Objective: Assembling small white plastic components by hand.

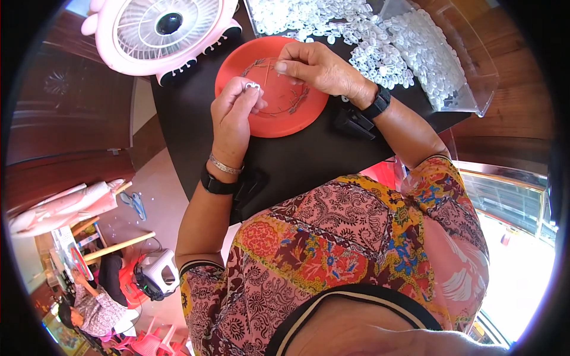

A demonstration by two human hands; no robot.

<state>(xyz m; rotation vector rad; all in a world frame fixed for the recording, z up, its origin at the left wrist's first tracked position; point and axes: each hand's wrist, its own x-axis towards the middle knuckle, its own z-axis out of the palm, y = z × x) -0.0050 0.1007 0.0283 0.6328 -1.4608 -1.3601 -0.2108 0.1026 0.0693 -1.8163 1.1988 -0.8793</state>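
Over a round red plastic plate (279, 126) both of my hands are raised close together. My left hand (233, 110) pinches a small white plastic piece (253, 86) between thumb and forefinger. Just to the right, my right hand (314, 68) has its thumb and forefinger pressed together; what they hold is too small to make out. A thin, light-coloured line (266, 75) shows between the two hands. Small dark, thin bits (297, 102) lie in a loose ring on the plate.
Many white plastic pieces (380, 62) lie heaped beyond my right hand, partly in a clear tray (475, 104). A pink fan (104, 41) stands at the far left of the black table (285, 172). Another person (101, 311) sits at lower left near red chairs (155, 343).
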